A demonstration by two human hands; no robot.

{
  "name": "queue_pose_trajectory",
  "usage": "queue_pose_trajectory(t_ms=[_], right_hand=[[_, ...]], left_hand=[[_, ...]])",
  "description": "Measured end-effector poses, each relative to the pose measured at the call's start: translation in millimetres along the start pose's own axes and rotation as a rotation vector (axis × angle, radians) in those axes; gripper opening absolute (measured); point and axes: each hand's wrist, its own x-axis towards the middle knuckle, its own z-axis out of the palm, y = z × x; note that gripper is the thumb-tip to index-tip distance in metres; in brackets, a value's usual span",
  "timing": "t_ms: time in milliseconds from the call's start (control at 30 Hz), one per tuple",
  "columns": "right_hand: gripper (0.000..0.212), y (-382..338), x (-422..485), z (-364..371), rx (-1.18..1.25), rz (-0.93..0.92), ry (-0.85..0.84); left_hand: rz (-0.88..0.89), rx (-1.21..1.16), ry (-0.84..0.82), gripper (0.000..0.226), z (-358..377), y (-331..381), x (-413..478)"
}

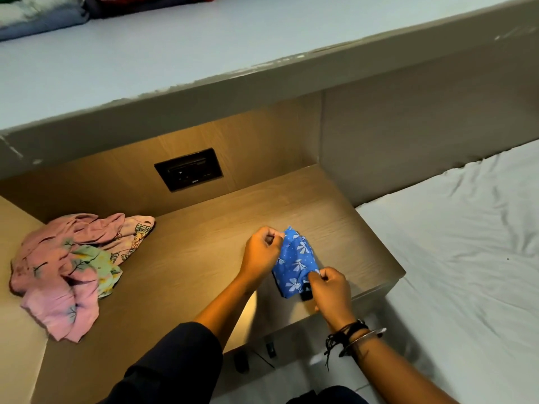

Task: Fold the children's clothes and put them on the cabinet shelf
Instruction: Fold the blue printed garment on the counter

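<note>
Pink crumpled floral clothes [62, 272] wait well left of the small blue bow-print cotton garment [296, 262] on the wooden counter [189, 258]. My left hand [262, 252] pinches its far corner, my right hand [331, 287] its near corner. I'd keep both edges taut and aligned before creasing.

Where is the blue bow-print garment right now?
In the head view, the blue bow-print garment lies right of centre on the wooden surface, pinched between the left hand and right hand, near the bed.
</note>
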Motion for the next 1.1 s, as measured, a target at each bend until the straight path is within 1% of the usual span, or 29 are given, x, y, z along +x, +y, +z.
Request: queue_pose_trajectory(t_ms=[33, 67, 100, 133, 167, 200, 233, 267, 300, 333, 367, 400, 433, 500, 533, 567, 600, 633, 667, 700, 733, 800, 867, 933, 967, 1033, 1100], right_hand=[[0.018, -1.3, -0.2, -1.0, -0.094, -0.044, 0.034], [0.017, -1.7, -0.8, -2.5, -0.211, -0.108, 0.087], [0.025, -1.5, -1.7, -3.5, -0.346, -0.210, 0.166], [0.039, -3.2, -2.1, -3.7, -0.473, -0.353, 0.233], [0.052, -7.4, -0.3, -3.8, -0.563, -0.523, 0.265], [0.059, -11.6, 3.9, -3.9, -0.621, -0.694, 0.238], [0.061, -16.0, 10.2, -4.3, -0.675, -0.836, 0.141], [0.061, -18.1, 19.0, -5.8, -0.751, -0.929, 0.004], [0.059, -18.2, 27.8, -8.2, -0.857, -0.960, -0.136], [0.059, -15.9, 35.9, -10.4, -0.976, -0.943, -0.254], [0.060, -11.1, 42.7, -13.2, -1.079, -0.904, -0.343], [0.061, -4.5, 48.1, -15.0, -1.154, -0.864, -0.399], [0.062, 1.8, 51.9, -15.8, -1.180, -0.836, -0.425], [0.060, 7.7, 55.5, -15.7, -1.096, -0.780, -0.457], [0.059, 7.3, 55.0, -15.0, -1.001, -0.731, -0.461], [0.056, 5.7, 54.2, -14.4, -0.888, -0.688, -0.430], [0.054, 4.2, 53.5, -13.6, -0.787, -0.668, -0.344], [0.051, 2.6, 53.1, -12.7, -0.728, -0.654, -0.220], [0.048, 0.5, 53.3, -12.1, -0.704, -0.621, -0.105], [0.043, -2.6, 53.7, -12.3, -0.678, -0.552, -0.035], [0.037, -5.6, 54.5, -12.4, -0.626, -0.461, -0.014], [0.024, -11.9, 57.3, -11.5, -0.519, -0.282, -0.063], [0.025, -16.8, 62.0, -9.3, -0.466, -0.173, -0.120], [0.020, -22.1, 68.7, -9.2, -0.346, -0.070, -0.155], [0.017, -24.7, 72.4, -11.0, -0.267, -0.031, -0.154], [0.011, -29.0, 80.0, -19.2, -0.166, -0.010, -0.091], [0.010, -29.9, 87.1, -30.1, -0.166, -0.047, -0.035]], left_hand=[[0.072, 0.093, -0.011, 0.006, 0.6, -4.7, -5.0], [0.158, 0.207, -0.027, 0.007, 1.6, -9.2, -9.1], [0.248, 0.322, -0.060, 0.014, 2.5, -15.1, -12.4], [0.318, 0.404, -0.111, 0.021, 2.4, -21.2, -14.9], [0.344, 0.435, -0.161, 0.026, 2.9, -25.8, -16.4], [0.335, 0.413, -0.192, 0.028, 3.6, -28.9, -18.6], [0.310, 0.347, -0.181, 0.029, 3.4, -31.0, -20.9], [0.276, 0.251, -0.120, 0.030, 2.6, -32.8, -22.2], [0.234, 0.149, -0.021, 0.029, 1.2, -33.1, -22.2], [0.186, 0.071, 0.078, 0.028, -1.4, -32.5, -21.0], [0.133, 0.025, 0.140, 0.026, -4.2, -32.2, -18.5], [0.074, 0.017, 0.166, 0.027, -6.1, -31.8, -15.7], [-0.015, 0.020, 0.166, 0.030, -6.2, -31.6, -13.0], [-0.304, -0.024, 0.155, 0.034, -1.5, -32.4, -10.0], [-0.446, -0.074, 0.130, 0.032, 2.1, -31.8, -10.0], [-0.532, -0.107, 0.095, 0.030, 5.1, -31.1, -10.6], [-0.565, -0.107, 0.061, 0.028, 7.1, -31.5, -10.5], [-0.575, -0.100, 0.041, 0.026, 9.1, -32.3, -9.4], [-0.584, -0.088, 0.034, 0.025, 10.2, -32.6, -8.0], [-0.594, -0.080, 0.036, 0.023, 10.7, -32.1, -6.6], [-0.597, -0.085, 0.037, 0.022, 11.9, -31.1, -5.9], [-0.605, -0.116, 0.010, 0.021, 16.9, -27.0, -4.3], [-0.630, -0.161, -0.010, 0.023, 22.2, -24.5, -5.5], [-0.626, -0.191, -0.009, 0.025, 27.0, -22.0, -6.8], [-0.616, -0.205, -0.008, 0.025, 29.4, -19.7, -6.8], [-0.589, -0.247, -0.020, 0.025, 34.8, -12.5, -4.9], [-0.566, -0.274, -0.055, 0.024, 43.1, -4.0, -4.1]])
